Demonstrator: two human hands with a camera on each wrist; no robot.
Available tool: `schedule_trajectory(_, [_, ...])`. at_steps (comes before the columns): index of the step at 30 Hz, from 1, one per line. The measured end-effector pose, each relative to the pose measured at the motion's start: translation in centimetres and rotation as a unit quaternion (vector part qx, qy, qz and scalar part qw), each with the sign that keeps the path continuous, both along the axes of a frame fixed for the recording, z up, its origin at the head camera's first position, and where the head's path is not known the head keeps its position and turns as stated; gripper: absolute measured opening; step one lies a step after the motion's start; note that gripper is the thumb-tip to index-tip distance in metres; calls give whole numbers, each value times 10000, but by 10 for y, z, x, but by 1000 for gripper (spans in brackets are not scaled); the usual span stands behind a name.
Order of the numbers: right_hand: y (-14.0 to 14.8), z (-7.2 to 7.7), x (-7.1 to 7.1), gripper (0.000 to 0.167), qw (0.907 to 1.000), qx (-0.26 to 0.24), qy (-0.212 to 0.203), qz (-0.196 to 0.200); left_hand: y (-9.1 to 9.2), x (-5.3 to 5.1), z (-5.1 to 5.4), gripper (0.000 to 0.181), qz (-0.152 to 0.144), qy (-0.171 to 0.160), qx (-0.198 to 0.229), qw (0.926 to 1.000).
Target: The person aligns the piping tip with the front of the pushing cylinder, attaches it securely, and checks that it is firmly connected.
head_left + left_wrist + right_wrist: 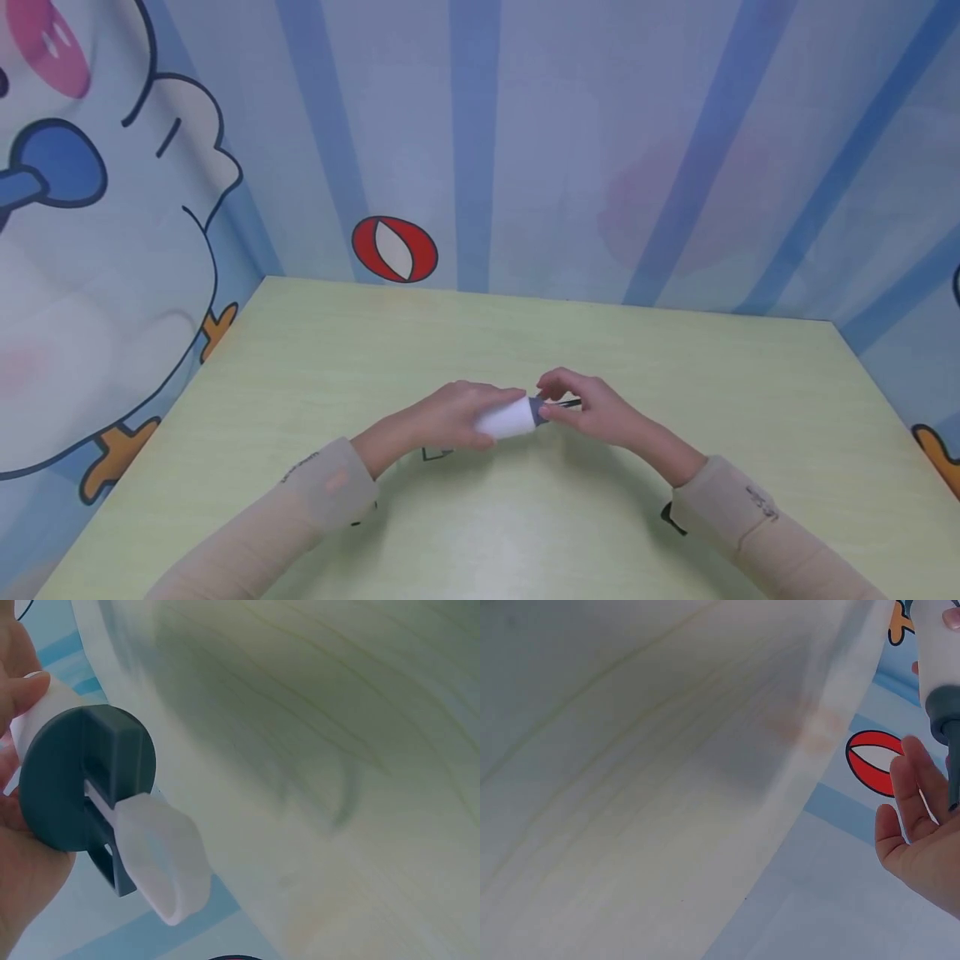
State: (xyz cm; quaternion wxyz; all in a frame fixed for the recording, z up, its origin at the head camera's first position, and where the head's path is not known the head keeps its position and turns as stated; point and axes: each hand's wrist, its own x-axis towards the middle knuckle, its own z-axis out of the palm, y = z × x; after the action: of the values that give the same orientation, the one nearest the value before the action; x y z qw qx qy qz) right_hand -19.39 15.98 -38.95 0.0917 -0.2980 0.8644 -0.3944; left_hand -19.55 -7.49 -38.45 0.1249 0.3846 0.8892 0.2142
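Observation:
A white bottle-like cylinder [507, 419] is held in the air over the table by my left hand [457, 414], whose fingers and thumb wrap round its body. At the right end is a dark grey collar [537, 410] with a tapered dark nozzle [952, 761]. My right hand [592, 408] has its thumb and index finger at this collar, while its other fingers spread loosely in the right wrist view. The left wrist view shows a dark green disc [52, 784] with a slotted bracket [112, 754] and a white ring [169, 859]. The thing's exact kind is unclear.
The pale table [480, 533] stretches below both hands. Behind it rises a striped blue backdrop [540, 125] with a red and white oval [367, 246]. A large cartoon figure [90, 333] is printed at the left.

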Motion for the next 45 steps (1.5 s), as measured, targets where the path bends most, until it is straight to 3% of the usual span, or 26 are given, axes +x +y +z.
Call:
schedule_trajectory(4, [-1,0,1,32,9998,-78,169,79,-1,-1,-2,66,18,-17,21,10000])
schedule_trajectory(12, [-2,1,3,17,9996,-188,92,173,-1,2,1,66,-6,-30,39,10000])
schedule_trajectory(24, [-1,1,1,32,9998,82,17,167,-1,3,3,65,-7,-39,53,10000])
schedule_trajectory(35, [-4,0,3,22,9998,54,-146,110,-1,5,0,66,-87,-121,83,9999])
schedule_trajectory(45, [-6,-5,5,18,9995,-79,-290,-15,0,9,0,64,-216,47,10,9998])
